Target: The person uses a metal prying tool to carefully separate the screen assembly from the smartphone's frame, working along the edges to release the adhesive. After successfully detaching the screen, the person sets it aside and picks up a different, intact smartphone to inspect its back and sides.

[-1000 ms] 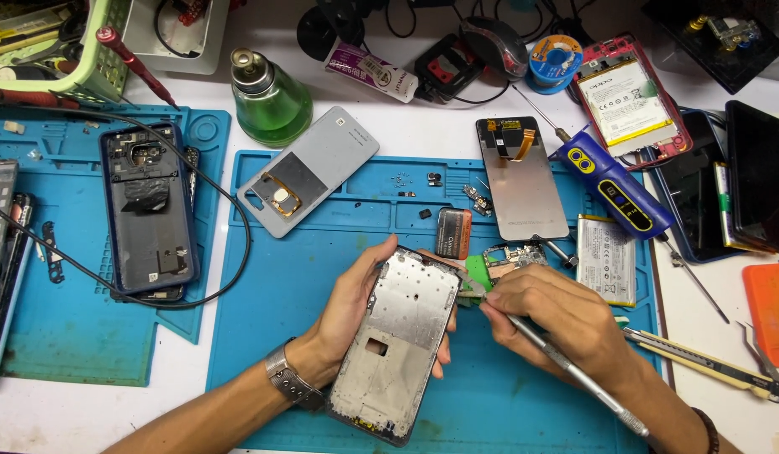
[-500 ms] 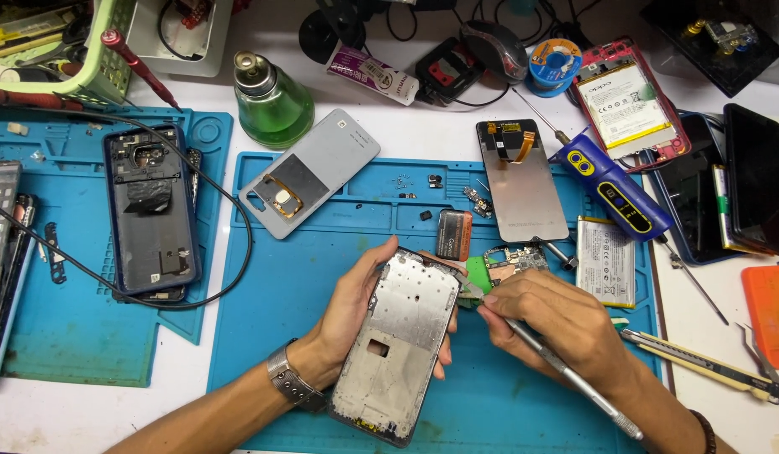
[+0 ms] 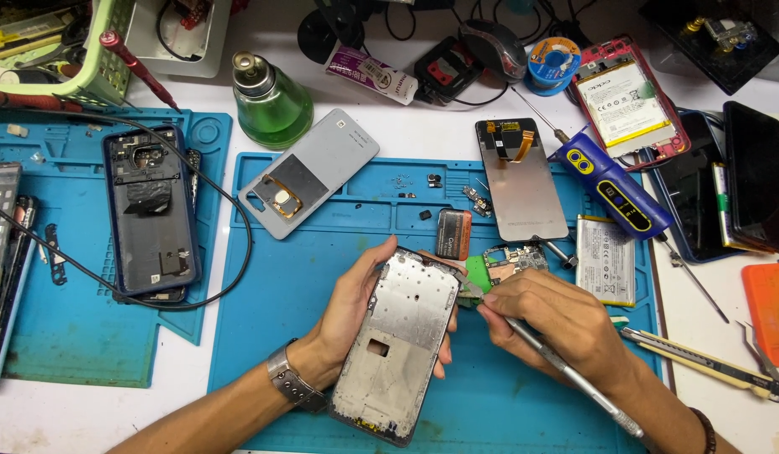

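Silver metal phone frame (image 3: 404, 340) lies tilted in the left hand (image 3: 349, 309), above the lower middle of the blue work mat (image 3: 271, 294); left grip is closed round its long edges, thumb on the near side and fingers curled under, which likely steadies the frame against the tool's push; right hand (image 3: 547, 324) holds a slim metal tool (image 3: 566, 374) pen-fashion, grip pinching the shaft near its tip; tip meets the frame's upper right edge, just beside a green pick (image 3: 477, 274); whether the tip is under the edge, cannot tell. Loose parts sit at the mat's far side, apart from the hands: grey back cover (image 3: 309, 172), display panel (image 3: 520, 178), small circuit board (image 3: 515, 259), flat battery (image 3: 605, 258). Green glass bottle (image 3: 271, 101) stands upright on the white tabletop (image 3: 406, 126) beyond the mat; dark phone shell (image 3: 150, 210) rests on a second mat (image 3: 36, 336) to the left, a black cable (image 3: 225, 277) looped round it.
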